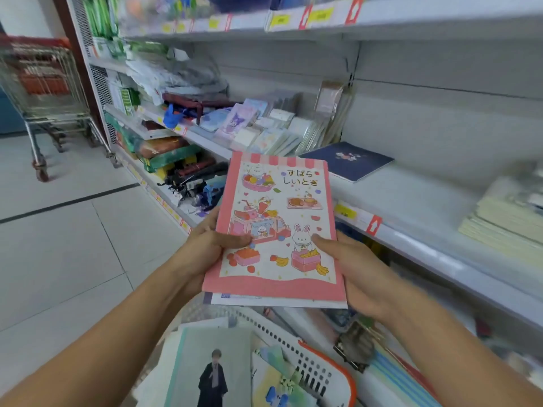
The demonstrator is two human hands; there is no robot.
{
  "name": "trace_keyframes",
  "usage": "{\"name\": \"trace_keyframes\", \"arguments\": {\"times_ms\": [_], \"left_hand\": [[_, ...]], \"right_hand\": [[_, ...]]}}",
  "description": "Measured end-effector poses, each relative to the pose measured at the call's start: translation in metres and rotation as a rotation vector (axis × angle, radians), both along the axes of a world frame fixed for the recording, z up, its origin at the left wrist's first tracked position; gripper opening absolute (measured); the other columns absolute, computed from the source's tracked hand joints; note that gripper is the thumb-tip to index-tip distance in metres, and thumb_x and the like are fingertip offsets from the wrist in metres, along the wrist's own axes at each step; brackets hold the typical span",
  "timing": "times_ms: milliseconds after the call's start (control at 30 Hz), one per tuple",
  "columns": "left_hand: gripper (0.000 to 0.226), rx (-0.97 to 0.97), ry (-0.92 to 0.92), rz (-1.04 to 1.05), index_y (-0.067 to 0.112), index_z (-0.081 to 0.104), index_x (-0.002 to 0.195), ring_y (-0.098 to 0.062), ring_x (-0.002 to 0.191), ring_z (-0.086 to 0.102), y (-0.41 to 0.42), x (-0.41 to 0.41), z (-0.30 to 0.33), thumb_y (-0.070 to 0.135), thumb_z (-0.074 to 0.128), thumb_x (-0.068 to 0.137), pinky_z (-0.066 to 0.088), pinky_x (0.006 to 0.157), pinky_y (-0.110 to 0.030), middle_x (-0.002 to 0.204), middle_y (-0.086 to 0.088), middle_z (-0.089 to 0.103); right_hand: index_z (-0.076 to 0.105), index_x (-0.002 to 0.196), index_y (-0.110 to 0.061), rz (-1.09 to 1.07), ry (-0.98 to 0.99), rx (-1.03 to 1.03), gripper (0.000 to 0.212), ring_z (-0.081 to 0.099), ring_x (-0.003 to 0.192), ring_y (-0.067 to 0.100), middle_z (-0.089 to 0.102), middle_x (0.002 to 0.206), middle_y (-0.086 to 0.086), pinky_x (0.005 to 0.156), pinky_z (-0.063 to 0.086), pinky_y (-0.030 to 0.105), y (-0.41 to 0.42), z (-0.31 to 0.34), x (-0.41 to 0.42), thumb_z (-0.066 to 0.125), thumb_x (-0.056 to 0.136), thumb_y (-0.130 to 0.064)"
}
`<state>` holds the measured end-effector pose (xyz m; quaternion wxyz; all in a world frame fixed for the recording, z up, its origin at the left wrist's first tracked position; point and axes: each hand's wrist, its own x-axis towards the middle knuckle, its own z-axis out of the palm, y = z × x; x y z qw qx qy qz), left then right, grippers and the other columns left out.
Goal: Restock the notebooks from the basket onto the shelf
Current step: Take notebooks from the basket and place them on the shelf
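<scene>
Hands, two, left hand (205,245), right hand (349,265), gripping pink notebook (279,227); one basket (323,371)

Two hands were in view, the left hand (205,248) and the right hand (355,271), holding between them one pink notebook (276,230) with at least one more white-edged notebook (279,302) under it. One navy notebook (349,161) lay on the shelf (411,201). One basket (323,374) held at least three notebooks. One shopping trolley (44,92) stood in the aisle.
</scene>
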<state>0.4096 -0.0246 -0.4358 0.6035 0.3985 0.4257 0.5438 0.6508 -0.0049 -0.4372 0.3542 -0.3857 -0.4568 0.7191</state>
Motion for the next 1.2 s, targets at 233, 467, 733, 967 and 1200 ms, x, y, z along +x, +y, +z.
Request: {"name": "trace_keyframes", "arguments": {"times_ms": [233, 467, 733, 967, 1200], "left_hand": [[0.018, -0.118, -0.028, -0.190, 0.002, 0.065, 0.107, -0.029, 0.070, 0.074, 0.053, 0.052, 0.093, 0.008, 0.058, 0.092, 0.061, 0.056, -0.036, 0.097, -0.019, 0.074], [0.033, -0.129, 0.067, 0.037, 0.013, 0.051, 0.130, -0.031, 0.105, 0.064, 0.091, 0.059, 0.096, 0.027, 0.052, 0.100, 0.058, 0.079, -0.038, 0.123, -0.015, 0.059], [0.027, -0.163, 0.144, 0.081, 0.007, 0.059, 0.123, -0.031, 0.104, 0.067, 0.102, 0.038, 0.074, 0.019, 0.051, 0.100, 0.058, 0.076, -0.038, 0.118, -0.014, 0.065], [0.024, -0.178, 0.260, 0.046, 0.012, 0.063, 0.118, -0.020, 0.088, 0.071, 0.107, 0.043, 0.054, 0.024, 0.054, 0.099, 0.057, 0.066, -0.031, 0.105, -0.006, 0.072], [0.023, -0.177, 0.253, 0.040, 0.013, 0.063, 0.117, -0.019, 0.086, 0.071, 0.116, 0.049, 0.046, 0.023, 0.053, 0.099, 0.058, 0.065, -0.030, 0.104, -0.005, 0.072]], "right_hand": [[0.056, 0.125, -0.004, -0.224, 0.088, -0.022, 0.026, 0.071, 0.100, 0.035, 0.072, 0.111, 0.019, 0.084, 0.057, 0.051, 0.043, 0.071, 0.041, 0.047, 0.102, -0.009], [0.048, 0.125, 0.000, -0.468, 0.202, -0.089, 0.032, 0.065, 0.105, 0.037, 0.059, 0.130, 0.022, 0.062, 0.059, 0.052, 0.132, 0.091, 0.043, 0.026, 0.103, 0.005], [0.049, 0.132, 0.004, -0.494, -0.135, -0.059, 0.039, 0.066, 0.107, 0.032, 0.063, 0.127, 0.021, 0.090, 0.055, 0.046, 0.201, 0.070, 0.051, 0.057, 0.095, 0.003], [0.047, 0.108, -0.013, -0.368, -1.121, 0.273, 0.074, 0.058, 0.096, 0.021, 0.056, 0.106, 0.003, 0.080, 0.053, 0.033, 0.212, 0.056, 0.062, 0.095, 0.056, -0.038], [0.055, 0.097, -0.015, -0.394, -1.279, 0.462, 0.061, 0.056, 0.090, 0.022, 0.060, 0.101, 0.003, 0.072, 0.046, 0.031, 0.229, 0.043, 0.041, 0.088, 0.061, -0.052]]}}
